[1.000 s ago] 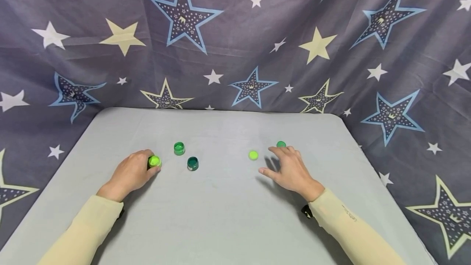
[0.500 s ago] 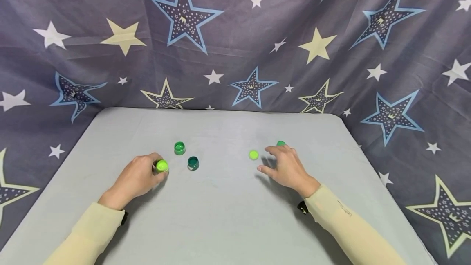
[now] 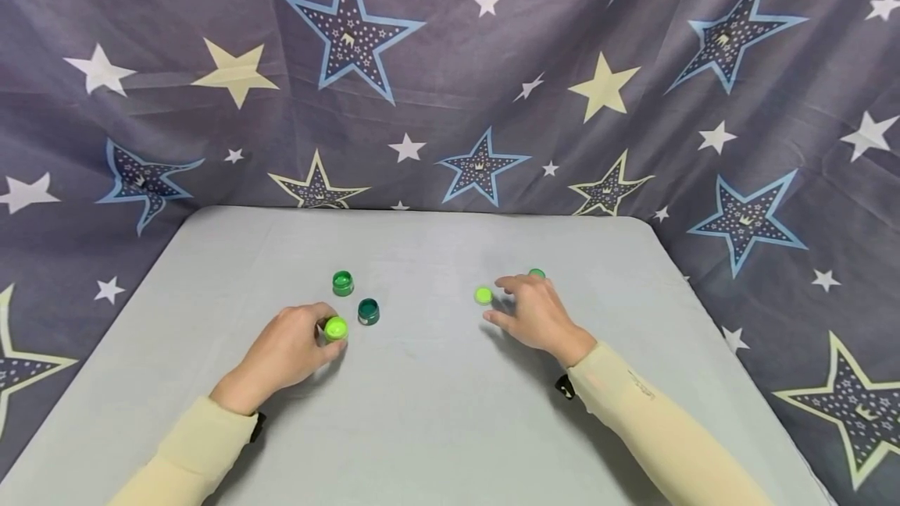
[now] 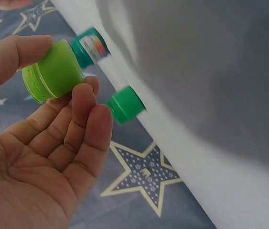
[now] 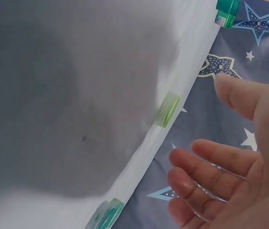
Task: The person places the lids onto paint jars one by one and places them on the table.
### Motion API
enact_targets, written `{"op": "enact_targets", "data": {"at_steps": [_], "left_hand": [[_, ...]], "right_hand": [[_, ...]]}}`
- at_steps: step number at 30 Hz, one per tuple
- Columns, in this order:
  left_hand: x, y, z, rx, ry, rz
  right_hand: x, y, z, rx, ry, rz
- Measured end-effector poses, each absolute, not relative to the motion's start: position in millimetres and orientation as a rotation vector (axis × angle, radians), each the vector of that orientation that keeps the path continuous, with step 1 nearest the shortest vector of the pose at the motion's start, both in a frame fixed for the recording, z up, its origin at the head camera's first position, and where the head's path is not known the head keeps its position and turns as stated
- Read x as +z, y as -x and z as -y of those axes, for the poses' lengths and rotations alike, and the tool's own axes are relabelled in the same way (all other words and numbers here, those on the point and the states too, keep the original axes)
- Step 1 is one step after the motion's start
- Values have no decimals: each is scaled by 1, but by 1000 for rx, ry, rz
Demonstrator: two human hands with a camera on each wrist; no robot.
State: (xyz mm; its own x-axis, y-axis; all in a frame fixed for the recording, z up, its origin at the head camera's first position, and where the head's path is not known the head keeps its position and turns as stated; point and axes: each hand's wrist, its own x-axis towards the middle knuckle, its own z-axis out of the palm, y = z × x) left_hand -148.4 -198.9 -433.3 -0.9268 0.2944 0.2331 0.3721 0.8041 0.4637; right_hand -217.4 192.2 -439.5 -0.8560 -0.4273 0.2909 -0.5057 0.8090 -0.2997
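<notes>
In the head view my left hand point(image 3: 284, 346) holds a small lime green paint jar point(image 3: 336, 328) without its lid. Thumb and fingers pinch the jar's sides in the left wrist view. Beyond it stand a mid-green jar point(image 3: 343, 283) and a dark green jar point(image 3: 369, 311), both uncapped. My right hand point(image 3: 536, 315) hovers over the table with fingers loosely spread, holding nothing. Just left of its fingertips lies a lime green lid point(image 3: 483, 295). A green lid point(image 3: 537, 272) shows partly behind the right hand.
The jars and lids are on a pale grey table point(image 3: 422, 428). A dark cloth with stars point(image 3: 436, 100) hangs behind it and at both sides. In the right wrist view, teal-green lids point(image 5: 108, 215) overlap at the bottom edge.
My left hand has carried the lime green jar to the right and nearer me, to just in front of the dark green jar. My right hand has shifted left toward the lime green lid.
</notes>
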Motion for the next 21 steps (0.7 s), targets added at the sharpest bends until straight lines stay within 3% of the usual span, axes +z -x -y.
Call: {"op": "enact_targets", "data": {"at_steps": [21], "left_hand": [[-431,141,156,-841,602,2875]], "right_hand": [[-441,234,-166,375,-685,2919]]}}
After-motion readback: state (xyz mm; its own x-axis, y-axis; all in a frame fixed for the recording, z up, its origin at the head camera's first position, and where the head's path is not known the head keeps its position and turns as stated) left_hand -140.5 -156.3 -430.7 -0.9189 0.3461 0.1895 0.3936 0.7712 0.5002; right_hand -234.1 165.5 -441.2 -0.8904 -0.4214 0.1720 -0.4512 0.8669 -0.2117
